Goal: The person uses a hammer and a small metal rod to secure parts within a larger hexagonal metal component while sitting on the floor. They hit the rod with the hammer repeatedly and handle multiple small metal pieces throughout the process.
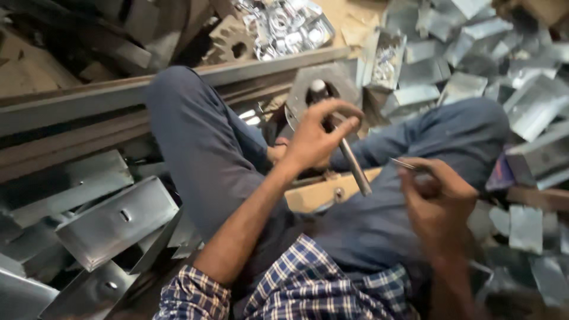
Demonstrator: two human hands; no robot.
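I sit on the floor with my legs in blue trousers spread apart. My left hand is shut around a metal rod tool with a rounded top end, held upright against a bent metal bracket with a hole. My right hand rests on my right thigh and pinches a thin metal piece between its fingers. A tan wooden block with a small fitting lies between my legs, just below the rod's lower tip.
Folded sheet-metal channels are piled at the left, and more bent metal pieces are heaped at the right. Long steel bars run across behind my left knee. A heap of shiny washers lies at the top.
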